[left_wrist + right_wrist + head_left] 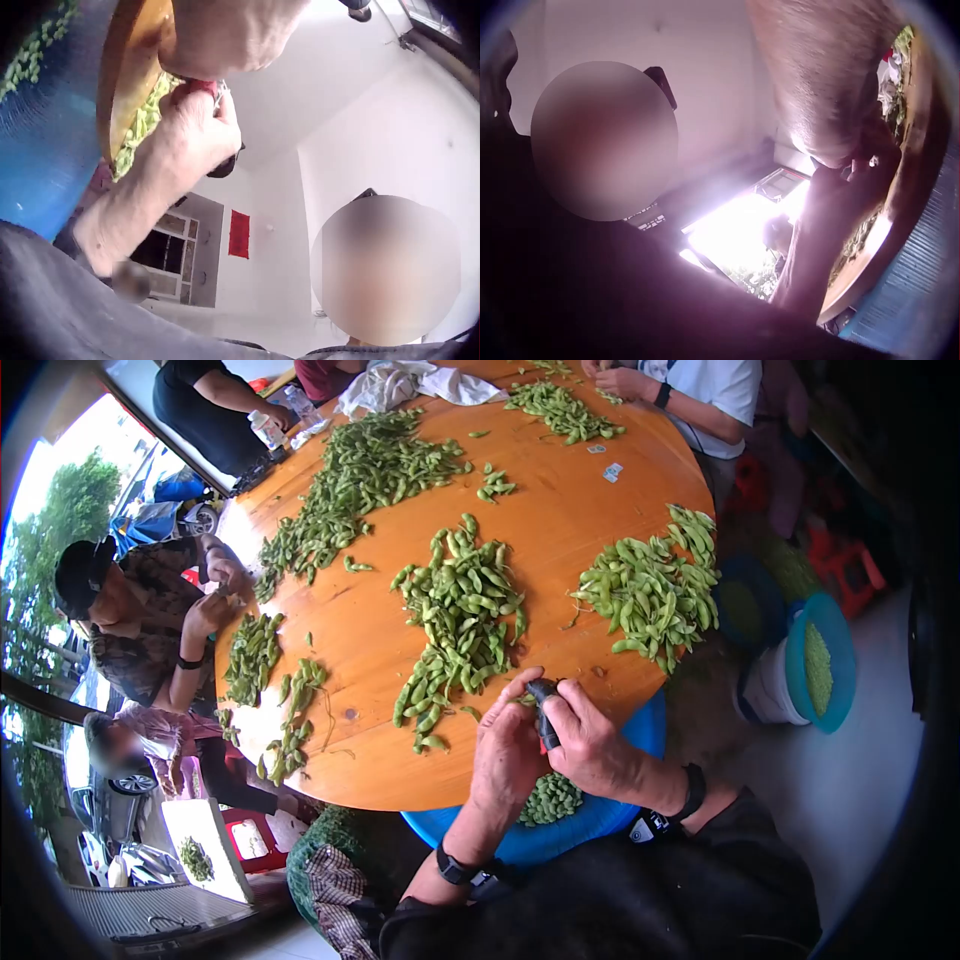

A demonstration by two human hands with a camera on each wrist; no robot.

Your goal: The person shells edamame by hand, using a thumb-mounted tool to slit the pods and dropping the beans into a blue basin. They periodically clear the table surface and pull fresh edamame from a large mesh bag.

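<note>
Both hands meet over the table's near edge in the head view. My left hand (505,755) pinches a green pod (524,700) at its fingertips. Curled against a dark object with a red part (545,715) is my right hand (595,745); whether that object is held or worn on a finger is unclear. In the left wrist view, my left hand (232,34) is at the top and my right hand (180,142) touches it. The right wrist view is dim, with my right hand (825,82) above my left hand (847,191); the pod is hidden there.
Piles of green pods (460,610) lie on the round wooden table (400,770). Below its edge is a blue basin (650,730) with shelled beans (550,800). A teal-rimmed basin (845,660) stands at the right. Other people sit around the table.
</note>
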